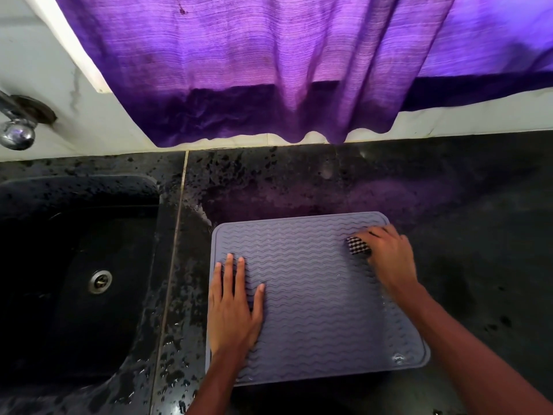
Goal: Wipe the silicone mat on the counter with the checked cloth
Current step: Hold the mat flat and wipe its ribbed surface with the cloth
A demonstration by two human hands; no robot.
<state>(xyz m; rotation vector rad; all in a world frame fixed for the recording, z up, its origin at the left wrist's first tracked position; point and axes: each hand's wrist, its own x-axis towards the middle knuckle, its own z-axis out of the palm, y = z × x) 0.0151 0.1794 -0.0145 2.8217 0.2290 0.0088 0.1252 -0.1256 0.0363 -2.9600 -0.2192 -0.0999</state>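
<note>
Currently, the grey silicone mat (pixel 314 298) on the dark counter (pixel 466 211) is pinned flat by the left hand (pixel 233 310), fingers spread, likely against sliding; the bunched checked cloth (pixel 358 246) is gripped by the right hand (pixel 389 259) near the mat's far right corner.

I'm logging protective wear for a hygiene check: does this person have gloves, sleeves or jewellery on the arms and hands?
No. The left hand and right hand wear no gloves and no rings. The left forearm and right forearm are uncovered to the frame edge: no sleeve, watch or bracelet shows. The nails that show look short and unpainted.
</note>
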